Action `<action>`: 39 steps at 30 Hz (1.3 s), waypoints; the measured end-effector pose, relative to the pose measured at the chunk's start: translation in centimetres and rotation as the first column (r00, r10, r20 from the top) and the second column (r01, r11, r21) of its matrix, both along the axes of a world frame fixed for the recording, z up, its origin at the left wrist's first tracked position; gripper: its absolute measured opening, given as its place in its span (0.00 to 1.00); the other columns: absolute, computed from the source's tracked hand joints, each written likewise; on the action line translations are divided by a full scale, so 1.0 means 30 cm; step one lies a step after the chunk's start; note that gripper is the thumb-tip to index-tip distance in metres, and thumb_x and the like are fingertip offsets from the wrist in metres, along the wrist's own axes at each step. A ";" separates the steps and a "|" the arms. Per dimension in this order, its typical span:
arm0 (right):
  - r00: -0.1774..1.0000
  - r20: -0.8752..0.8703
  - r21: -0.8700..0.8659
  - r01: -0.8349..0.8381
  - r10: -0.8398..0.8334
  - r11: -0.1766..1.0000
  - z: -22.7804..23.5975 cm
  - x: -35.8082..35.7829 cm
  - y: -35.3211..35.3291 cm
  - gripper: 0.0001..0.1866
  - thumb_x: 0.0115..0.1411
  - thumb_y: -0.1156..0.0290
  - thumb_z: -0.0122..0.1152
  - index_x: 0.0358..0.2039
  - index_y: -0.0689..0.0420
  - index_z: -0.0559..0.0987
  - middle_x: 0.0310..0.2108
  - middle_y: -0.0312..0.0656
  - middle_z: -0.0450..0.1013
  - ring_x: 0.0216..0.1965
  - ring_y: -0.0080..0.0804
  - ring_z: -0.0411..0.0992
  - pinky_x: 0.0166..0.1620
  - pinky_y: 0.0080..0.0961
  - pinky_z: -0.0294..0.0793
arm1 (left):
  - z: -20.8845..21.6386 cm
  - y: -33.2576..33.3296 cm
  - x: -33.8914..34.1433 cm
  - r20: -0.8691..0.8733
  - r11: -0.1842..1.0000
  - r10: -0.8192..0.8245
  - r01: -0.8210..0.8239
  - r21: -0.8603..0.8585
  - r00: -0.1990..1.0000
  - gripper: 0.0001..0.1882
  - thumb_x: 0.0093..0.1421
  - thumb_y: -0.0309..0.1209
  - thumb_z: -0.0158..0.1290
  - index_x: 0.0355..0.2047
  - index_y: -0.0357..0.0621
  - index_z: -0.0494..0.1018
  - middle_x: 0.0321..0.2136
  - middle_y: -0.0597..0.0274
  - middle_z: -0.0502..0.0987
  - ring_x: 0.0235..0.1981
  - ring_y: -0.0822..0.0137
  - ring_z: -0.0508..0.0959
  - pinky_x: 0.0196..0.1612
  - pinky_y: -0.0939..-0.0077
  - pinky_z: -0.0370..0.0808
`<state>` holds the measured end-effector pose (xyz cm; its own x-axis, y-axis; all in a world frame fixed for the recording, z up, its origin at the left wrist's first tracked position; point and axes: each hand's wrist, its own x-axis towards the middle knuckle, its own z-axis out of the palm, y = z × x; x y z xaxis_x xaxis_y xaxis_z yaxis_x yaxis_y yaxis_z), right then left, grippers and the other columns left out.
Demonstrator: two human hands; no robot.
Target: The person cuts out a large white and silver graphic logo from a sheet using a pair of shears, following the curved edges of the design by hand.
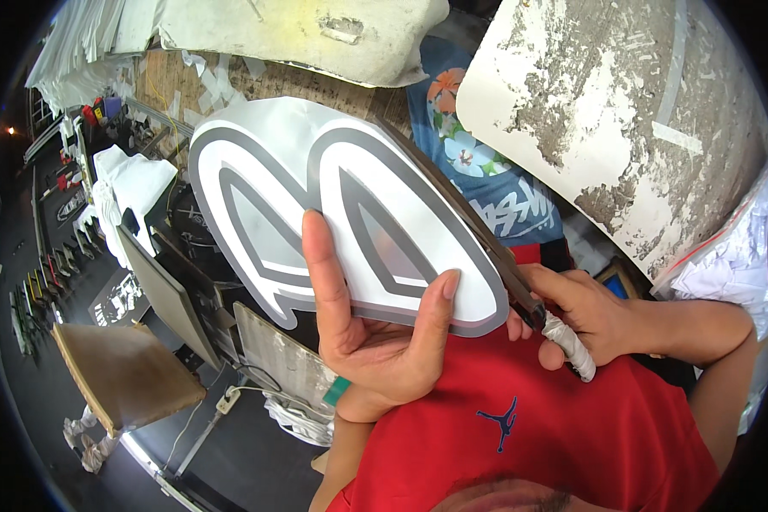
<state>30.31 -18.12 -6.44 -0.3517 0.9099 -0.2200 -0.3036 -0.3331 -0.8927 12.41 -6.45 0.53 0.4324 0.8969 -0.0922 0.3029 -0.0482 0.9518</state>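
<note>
A grey-and-white cut-out sheet with two pointed loop shapes side by side is held up at chest height. My left hand grips its lower edge, with the index finger and thumb on the front and the other fingers out of sight behind. At the sheet's lower right, my right hand is closed round what look like scissors, with a handle wrapped in white strip. A long dark brown edge runs up along the sheet's right side from there; whether it belongs to the scissors I cannot tell.
Worn, paint-covered boards stand across the top and right. Blue floral fabric hangs between them. At left are a brown padded board, white cloth, and a power strip with cables. A plastic bag sits at far right.
</note>
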 end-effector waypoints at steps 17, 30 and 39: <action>1.000 0.005 0.008 -0.005 0.005 1.000 -0.001 0.001 -0.001 0.41 0.53 0.55 0.72 0.61 0.60 0.63 0.27 0.38 0.73 0.27 0.32 0.76 0.30 0.28 0.73 | -0.002 -0.007 0.004 0.031 0.997 0.064 -0.062 -0.050 0.997 0.51 0.54 0.11 0.57 0.72 0.38 0.38 0.61 0.39 0.63 0.55 0.60 0.73 0.54 0.70 0.73; 0.999 0.030 0.004 -0.015 0.015 1.000 0.003 0.002 0.002 0.40 0.54 0.58 0.73 0.61 0.60 0.63 0.27 0.38 0.74 0.27 0.34 0.76 0.30 0.29 0.73 | -0.005 0.001 0.002 0.024 0.999 0.026 -0.026 -0.021 0.999 0.51 0.54 0.12 0.57 0.72 0.38 0.38 0.61 0.39 0.64 0.54 0.60 0.73 0.53 0.70 0.73; 1.000 0.018 -0.001 -0.006 0.006 1.000 0.006 0.001 0.005 0.39 0.54 0.63 0.73 0.61 0.60 0.63 0.27 0.38 0.74 0.26 0.32 0.75 0.30 0.28 0.73 | -0.005 0.001 0.006 0.023 0.998 0.046 -0.045 -0.034 0.999 0.51 0.55 0.12 0.57 0.72 0.38 0.37 0.60 0.38 0.65 0.54 0.60 0.74 0.53 0.70 0.74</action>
